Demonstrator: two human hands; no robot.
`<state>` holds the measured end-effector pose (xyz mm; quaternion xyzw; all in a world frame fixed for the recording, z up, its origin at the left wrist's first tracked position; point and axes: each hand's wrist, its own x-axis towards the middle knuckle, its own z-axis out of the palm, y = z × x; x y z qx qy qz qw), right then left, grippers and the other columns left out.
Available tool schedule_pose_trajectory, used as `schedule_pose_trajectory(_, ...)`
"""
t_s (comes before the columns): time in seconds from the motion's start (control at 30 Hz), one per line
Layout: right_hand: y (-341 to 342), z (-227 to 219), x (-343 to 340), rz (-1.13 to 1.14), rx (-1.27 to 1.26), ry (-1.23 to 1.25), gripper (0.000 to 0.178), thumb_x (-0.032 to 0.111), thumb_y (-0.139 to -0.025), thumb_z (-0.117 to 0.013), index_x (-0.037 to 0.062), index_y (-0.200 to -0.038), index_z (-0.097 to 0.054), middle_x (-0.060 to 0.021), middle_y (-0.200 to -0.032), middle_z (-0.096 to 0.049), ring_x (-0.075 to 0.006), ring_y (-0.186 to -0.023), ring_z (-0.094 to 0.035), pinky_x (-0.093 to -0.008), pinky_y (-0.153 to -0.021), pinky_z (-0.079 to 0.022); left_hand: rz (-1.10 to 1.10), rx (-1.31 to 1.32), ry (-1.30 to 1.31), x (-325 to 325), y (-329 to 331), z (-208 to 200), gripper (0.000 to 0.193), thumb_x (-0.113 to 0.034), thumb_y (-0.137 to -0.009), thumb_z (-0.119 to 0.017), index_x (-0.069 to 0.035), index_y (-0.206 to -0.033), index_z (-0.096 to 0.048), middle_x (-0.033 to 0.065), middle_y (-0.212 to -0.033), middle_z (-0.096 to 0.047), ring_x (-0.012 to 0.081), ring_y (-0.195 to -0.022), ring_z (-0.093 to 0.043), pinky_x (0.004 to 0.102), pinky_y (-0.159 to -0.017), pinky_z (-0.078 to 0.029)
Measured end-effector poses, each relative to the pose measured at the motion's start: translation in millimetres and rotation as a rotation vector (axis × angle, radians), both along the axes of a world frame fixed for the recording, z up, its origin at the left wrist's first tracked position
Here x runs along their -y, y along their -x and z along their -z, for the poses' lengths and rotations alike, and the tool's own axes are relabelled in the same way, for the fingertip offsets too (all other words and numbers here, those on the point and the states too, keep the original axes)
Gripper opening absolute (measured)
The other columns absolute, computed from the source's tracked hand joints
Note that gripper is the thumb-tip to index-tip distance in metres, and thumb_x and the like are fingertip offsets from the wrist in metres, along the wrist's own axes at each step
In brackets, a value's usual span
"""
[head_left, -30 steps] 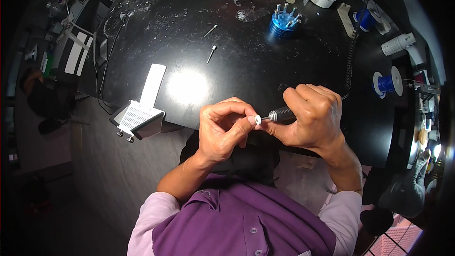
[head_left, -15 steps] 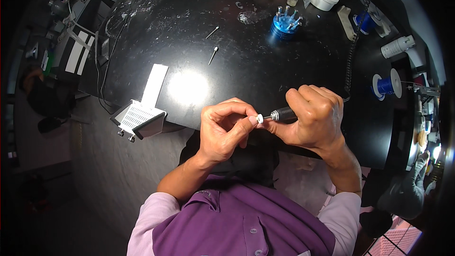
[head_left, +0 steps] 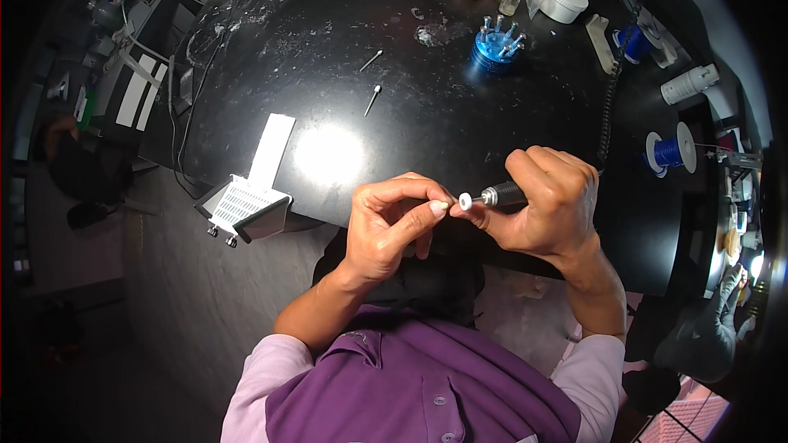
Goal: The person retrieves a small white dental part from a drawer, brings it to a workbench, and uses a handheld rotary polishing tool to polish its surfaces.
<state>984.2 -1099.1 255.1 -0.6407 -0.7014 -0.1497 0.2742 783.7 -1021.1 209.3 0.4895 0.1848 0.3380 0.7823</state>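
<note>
I judge that the step in hand is careful rubbing or finishing of a small pale piece (head_left: 439, 207) with the white wheel (head_left: 465, 202) on the handpiece (head_left: 503, 194). At this moment the wheel stands just beside the piece, apart from it. The next move probably calls for turning the piece to a suitable side and bringing the wheel lightly against it, with both hands kept steady.

The left hand (head_left: 390, 217) is raised near the front edge of the desk (head_left: 271, 74), its wrist bent inward. Its thumb and forefinger seem to pinch the piece at their tips; it is so small that I cannot see its shape. The right hand (head_left: 554, 205) faces it, knuckles upward, the fingers curled firmly around the handpiece, and the thumb stretched leftward under the shaft. Both forearms come from the person's body side.
</note>
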Motion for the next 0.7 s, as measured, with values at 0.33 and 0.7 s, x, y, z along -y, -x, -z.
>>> schedule_pose_trajectory(0.33,-1.5,5.3,-1.9,-0.074,-0.094,-0.059,0.068,0.067,-0.077,-0.073,0.0086,-0.058,-0.044,-0.0042,-0.050,-0.039,-0.0206,-0.039,-0.046,-0.0333,-0.039,-0.038,0.019,-0.002,-0.077,0.7,-2.7,1.6,0.010,0.000,-0.093,-0.066,0.006,-0.100,-0.071,0.0155,-0.097,-0.068,0.0102,-0.059,-0.062,0.0206,-0.045,-0.048)
schedule_pose_trajectory(0.7,-3.4,5.5,0.2,-0.056,-0.129,-0.012,0.065,0.063,-0.077,-0.075,0.0084,-0.059,-0.045,-0.0042,-0.050,-0.039,-0.0203,-0.038,-0.045,-0.0333,-0.038,-0.036,-0.035,-0.013,-0.137,3.4,-4.0,3.9,0.011,0.003,-0.092,-0.067,0.007,-0.101,-0.072,0.0158,-0.096,-0.070,0.0101,-0.061,-0.062,0.0201,-0.047,-0.049)
